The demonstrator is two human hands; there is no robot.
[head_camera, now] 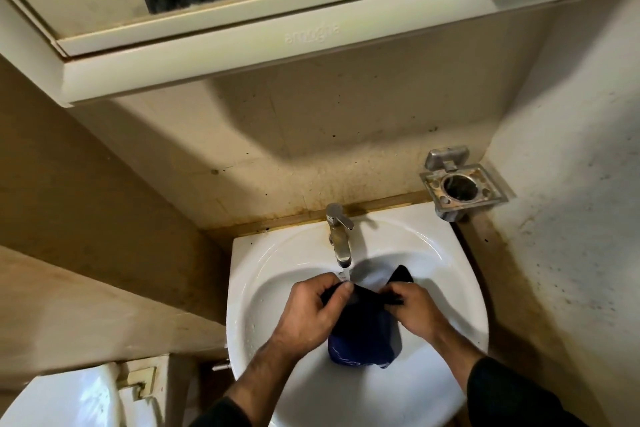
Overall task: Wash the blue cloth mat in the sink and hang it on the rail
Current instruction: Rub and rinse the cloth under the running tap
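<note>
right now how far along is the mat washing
Done: the mat is in the sink and the tap is running. In hand: the left hand and right hand both grip the mat's top edge under the stream, the rest hanging into the basin. Left: finishing the wash and hanging it; no rail is in view.

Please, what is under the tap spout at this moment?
Under the tap a thin stream falls onto the blue cloth mat, gripped by the left hand and right hand over the sink. The drain is covered, so not visible.
</note>
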